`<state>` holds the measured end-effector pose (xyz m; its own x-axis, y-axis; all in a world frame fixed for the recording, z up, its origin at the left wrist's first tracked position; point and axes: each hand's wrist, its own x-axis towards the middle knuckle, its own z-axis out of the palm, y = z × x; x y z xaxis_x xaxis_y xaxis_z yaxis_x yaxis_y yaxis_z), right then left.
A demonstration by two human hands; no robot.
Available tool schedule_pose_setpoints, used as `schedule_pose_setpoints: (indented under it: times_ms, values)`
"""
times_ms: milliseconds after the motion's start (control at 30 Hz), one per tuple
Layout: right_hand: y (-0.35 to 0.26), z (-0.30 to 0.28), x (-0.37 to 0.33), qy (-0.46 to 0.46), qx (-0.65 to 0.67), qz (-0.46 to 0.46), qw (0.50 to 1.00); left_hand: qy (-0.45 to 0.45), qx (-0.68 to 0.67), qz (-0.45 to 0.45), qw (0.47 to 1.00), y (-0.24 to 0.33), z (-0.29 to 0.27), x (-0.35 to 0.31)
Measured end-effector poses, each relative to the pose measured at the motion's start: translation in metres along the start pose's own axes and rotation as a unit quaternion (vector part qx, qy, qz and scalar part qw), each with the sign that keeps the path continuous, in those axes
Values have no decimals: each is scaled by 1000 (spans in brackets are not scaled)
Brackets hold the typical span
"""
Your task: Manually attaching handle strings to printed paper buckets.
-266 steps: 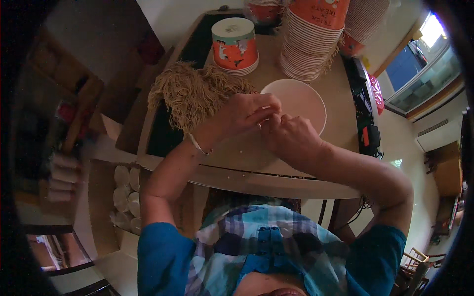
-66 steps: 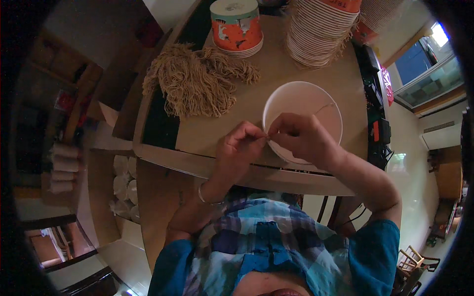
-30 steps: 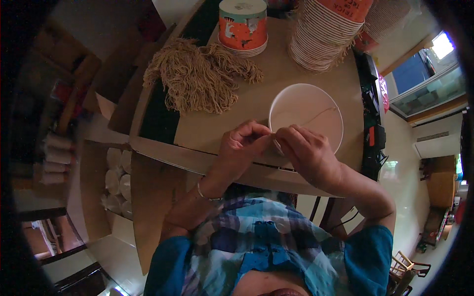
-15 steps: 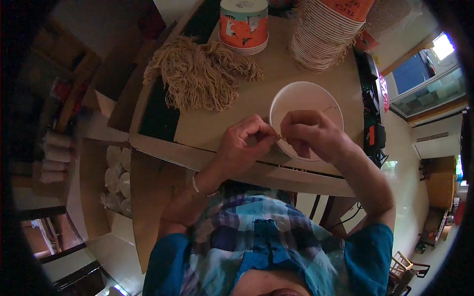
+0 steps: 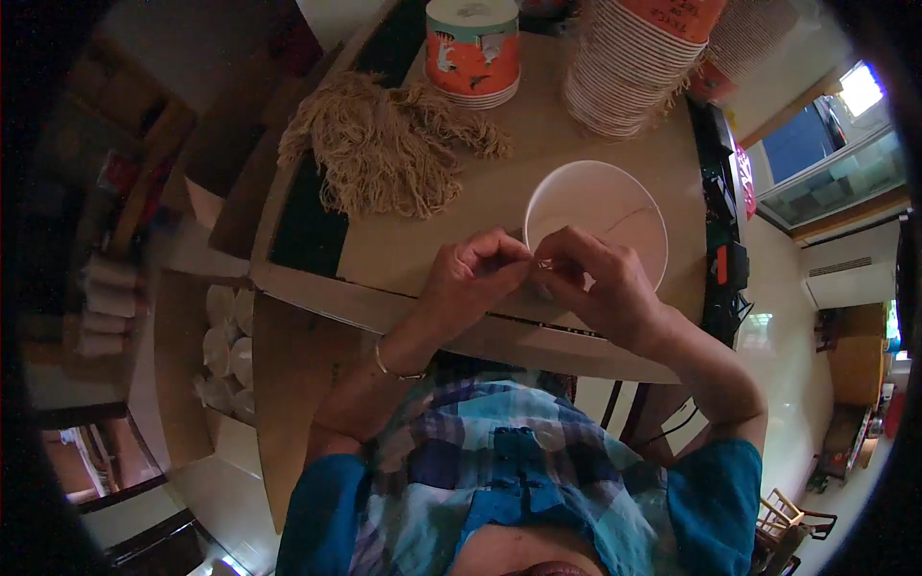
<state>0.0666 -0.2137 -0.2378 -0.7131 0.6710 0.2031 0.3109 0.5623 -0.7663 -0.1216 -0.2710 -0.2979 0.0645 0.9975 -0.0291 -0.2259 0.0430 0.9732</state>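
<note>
A white paper bucket [image 5: 576, 187] stands near the table's front edge, its open mouth toward me. Inside it a thin string [image 5: 634, 215] runs across the wall. Over the near left rim, my left hand [image 5: 477, 278] and my right hand [image 5: 607, 288] meet fingertip to fingertip. Both are closed in a pinch on the string, of which only a small bit shows between the fingers. Left of the bucket lies a heap of tan strings [image 5: 384, 149].
An orange and teal printed paper bucket [image 5: 471, 58] stands upside down at the back, beside a tall stack of nested buckets [image 5: 629, 72]. A black device [image 5: 725, 259] edges the table's right side. A cardboard box [image 5: 182, 370] with white rolled packs [image 5: 221, 350] sits at lower left.
My right hand has moved a little left and down, out of the bucket's mouth, so more of the string inside shows. My left hand has barely moved.
</note>
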Motion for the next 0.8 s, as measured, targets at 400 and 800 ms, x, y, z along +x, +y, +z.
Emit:
schedule_pose_setpoints:
  times_ms: [400,800]
  values:
    - [-13,-18,12,-82,105,208,969,1,13,-12,1000,4,2,0]
    - [2,-16,5,-56,97,116,987,24,-21,34,999,-7,-1,-5]
